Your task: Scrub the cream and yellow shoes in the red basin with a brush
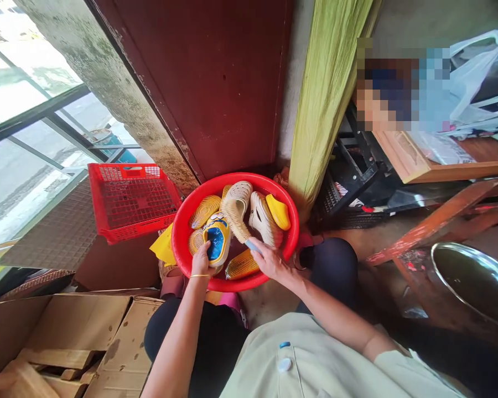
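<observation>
The fingers of the left hand curl tightly round a yellow-and-blue clog, the right hand's fingers close on a scrubbing brush, and a white clog and others lie just beyond them in a red plastic basin.

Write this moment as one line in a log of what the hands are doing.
left hand: holds yellow shoe | right hand: holds scrubbing brush | below: red basin with shoes
</observation>
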`<state>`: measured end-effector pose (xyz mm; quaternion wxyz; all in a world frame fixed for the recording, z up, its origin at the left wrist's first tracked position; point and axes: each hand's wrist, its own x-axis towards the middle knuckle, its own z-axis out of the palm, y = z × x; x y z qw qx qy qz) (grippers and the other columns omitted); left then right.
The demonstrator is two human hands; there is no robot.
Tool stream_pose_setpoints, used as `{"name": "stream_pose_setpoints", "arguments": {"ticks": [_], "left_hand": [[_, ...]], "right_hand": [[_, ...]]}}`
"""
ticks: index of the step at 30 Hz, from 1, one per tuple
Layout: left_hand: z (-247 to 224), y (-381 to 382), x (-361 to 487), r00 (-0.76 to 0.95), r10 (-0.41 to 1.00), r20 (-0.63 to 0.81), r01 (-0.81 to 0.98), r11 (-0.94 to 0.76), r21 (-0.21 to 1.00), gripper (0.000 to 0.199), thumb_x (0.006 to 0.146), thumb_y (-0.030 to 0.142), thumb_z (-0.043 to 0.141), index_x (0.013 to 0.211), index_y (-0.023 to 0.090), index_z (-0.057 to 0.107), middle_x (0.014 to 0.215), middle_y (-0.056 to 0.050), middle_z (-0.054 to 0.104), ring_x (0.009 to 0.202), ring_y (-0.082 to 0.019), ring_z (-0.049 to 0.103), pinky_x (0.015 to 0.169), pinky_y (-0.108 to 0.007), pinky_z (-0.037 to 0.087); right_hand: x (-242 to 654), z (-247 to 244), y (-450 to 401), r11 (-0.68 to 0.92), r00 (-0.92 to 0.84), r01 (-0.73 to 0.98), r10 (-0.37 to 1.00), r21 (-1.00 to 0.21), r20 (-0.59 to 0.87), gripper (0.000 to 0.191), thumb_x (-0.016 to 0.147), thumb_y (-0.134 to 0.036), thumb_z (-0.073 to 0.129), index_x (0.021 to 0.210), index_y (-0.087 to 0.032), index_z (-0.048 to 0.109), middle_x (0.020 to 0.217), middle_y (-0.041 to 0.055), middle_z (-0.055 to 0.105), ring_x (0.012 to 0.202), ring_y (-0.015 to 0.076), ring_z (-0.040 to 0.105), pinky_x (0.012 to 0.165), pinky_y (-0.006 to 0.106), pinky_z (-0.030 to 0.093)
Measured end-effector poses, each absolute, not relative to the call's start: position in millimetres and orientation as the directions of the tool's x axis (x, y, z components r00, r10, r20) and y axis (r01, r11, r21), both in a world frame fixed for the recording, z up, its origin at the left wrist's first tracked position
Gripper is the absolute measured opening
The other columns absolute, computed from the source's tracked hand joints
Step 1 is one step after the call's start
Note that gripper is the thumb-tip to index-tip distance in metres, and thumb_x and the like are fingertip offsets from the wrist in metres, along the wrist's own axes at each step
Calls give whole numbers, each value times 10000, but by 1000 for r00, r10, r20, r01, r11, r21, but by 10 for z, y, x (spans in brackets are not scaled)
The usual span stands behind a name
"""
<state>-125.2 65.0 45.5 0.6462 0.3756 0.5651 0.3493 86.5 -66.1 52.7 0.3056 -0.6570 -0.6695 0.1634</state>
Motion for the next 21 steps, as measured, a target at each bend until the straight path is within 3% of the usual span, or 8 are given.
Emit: {"name": "stream_pose_setpoints", "arguments": {"ticks": [3, 6, 8, 12, 14, 18, 21], "left_hand": [[502, 559, -1210, 207, 810, -548, -252, 586, 770, 358, 851, 324, 655, 1174, 169, 656, 872, -66, 748, 742, -205, 724, 725, -334, 585], [559, 505, -1205, 281, 771, -571, -356, 637, 684, 382, 836, 253, 696, 1207, 174, 657, 902, -64, 776, 770, -215, 751, 738, -328, 608], [564, 511, -1213, 289, 731, -618, -372, 681, 631, 342, 872, 257, 665, 1199, 156, 666, 881, -70, 781, 739, -212, 751, 702, -313, 614], [510, 575, -1235, 235, 685, -690, -387, 717, 580, 253, 911, 230, 588, 1131, 150, 683, 733, -41, 746, 628, -188, 711, 605, -278, 589], [496, 595, -1250, 231, 683, -693, -386, 718, 579, 217, 906, 224, 587, 1082, 151, 690, 714, -36, 737, 634, -186, 709, 610, -272, 585], [526, 593, -1285, 290, 705, -647, -346, 708, 616, 192, 870, 287, 660, 1018, 170, 695, 738, -37, 736, 649, -185, 704, 593, -263, 573], [534, 581, -1311, 349, 705, -618, -355, 710, 609, 233, 900, 356, 632, 1036, 177, 695, 736, -40, 716, 641, -177, 684, 565, -255, 557]], "right_hand": [[845, 566, -403, 29, 82, 833, 981, -553, 175, 512, 1052, -299, 424, 1555, -241, 501, 1143, 99, 773, 998, 230, 733, 919, 326, 572], [992, 611, -217, -58, 180, 843, 967, -535, 179, 502, 1056, -266, 391, 1535, -209, 529, 1110, 109, 775, 987, 234, 722, 923, 333, 567], [1021, 612, -243, -23, 151, 854, 967, -520, 204, 506, 1056, -270, 389, 1539, -207, 528, 1084, 108, 770, 961, 229, 714, 905, 321, 567], [832, 539, -506, 176, -84, 895, 969, -410, 232, 511, 1060, -343, 418, 1565, -314, 496, 960, 81, 725, 798, 185, 687, 770, 262, 559], [808, 517, -542, 162, -75, 904, 971, -395, 227, 495, 1064, -347, 414, 1547, -335, 520, 952, 82, 720, 785, 179, 687, 767, 258, 558], [1071, 559, -324, -58, 182, 861, 963, -506, 199, 497, 1055, -296, 393, 1521, -253, 558, 1078, 108, 768, 965, 234, 721, 886, 323, 584], [1185, 594, -231, 17, 199, 781, 941, -625, 275, 498, 1044, -276, 386, 1507, -206, 557, 1305, 111, 726, 1178, 234, 685, 1020, 350, 554]]}}
